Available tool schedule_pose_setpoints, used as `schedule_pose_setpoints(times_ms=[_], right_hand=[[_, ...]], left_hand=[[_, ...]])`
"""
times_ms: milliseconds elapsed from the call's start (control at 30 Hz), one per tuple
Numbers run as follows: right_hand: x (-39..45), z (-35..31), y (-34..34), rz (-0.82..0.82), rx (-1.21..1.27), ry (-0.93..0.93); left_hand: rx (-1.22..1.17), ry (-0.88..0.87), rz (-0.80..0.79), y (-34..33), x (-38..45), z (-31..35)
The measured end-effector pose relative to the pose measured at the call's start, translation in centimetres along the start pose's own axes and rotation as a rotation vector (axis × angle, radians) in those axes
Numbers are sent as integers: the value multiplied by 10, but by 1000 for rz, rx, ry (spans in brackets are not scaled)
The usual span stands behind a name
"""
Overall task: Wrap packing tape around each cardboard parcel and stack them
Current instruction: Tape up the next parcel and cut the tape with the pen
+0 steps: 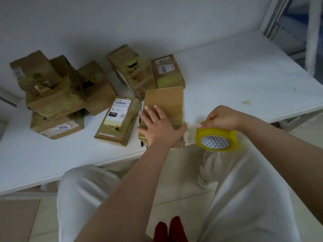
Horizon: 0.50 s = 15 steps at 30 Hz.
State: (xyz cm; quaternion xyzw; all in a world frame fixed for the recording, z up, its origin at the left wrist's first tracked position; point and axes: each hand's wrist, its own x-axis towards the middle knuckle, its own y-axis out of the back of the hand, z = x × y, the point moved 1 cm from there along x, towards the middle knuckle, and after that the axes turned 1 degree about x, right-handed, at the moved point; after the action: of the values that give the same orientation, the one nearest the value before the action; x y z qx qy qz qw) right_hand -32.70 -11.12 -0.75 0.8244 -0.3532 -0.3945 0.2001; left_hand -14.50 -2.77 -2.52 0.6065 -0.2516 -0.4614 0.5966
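Note:
A plain cardboard parcel (166, 103) lies at the front edge of the white table (236, 75). My left hand (159, 126) presses flat on its near end, fingers spread. My right hand (222, 117) grips a yellow roll of packing tape (215, 138) just right of the parcel, off the table's edge. A short clear strip of tape (189, 132) stretches from the roll to the parcel's right side. To the left lies a labelled parcel marked 010 (118, 119).
A heap of taped parcels (56, 95) stands at the back left, one marked 2010 (57, 127) in front. Two more parcels (167, 72) stand against the wall behind the plain one. A metal shelf frame (279, 23) rises at the right. My legs are below the table edge.

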Motion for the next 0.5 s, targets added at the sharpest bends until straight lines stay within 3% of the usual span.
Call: schedule_pose_setpoints(times_ms=[100,200,367,500], right_hand=[[-6,-11,10,30,154,89],[-14,-28,26,80,280,216],[-25,-59,44,83,274,341],[-26,-84,38,71,268,386]], left_hand=[[-198,49,6,13,4,-13],[-636,94,-41,16,13,-28],[-1268,96,-142,2,8,-41],[-1417,104,-274,-7,5,-49]])
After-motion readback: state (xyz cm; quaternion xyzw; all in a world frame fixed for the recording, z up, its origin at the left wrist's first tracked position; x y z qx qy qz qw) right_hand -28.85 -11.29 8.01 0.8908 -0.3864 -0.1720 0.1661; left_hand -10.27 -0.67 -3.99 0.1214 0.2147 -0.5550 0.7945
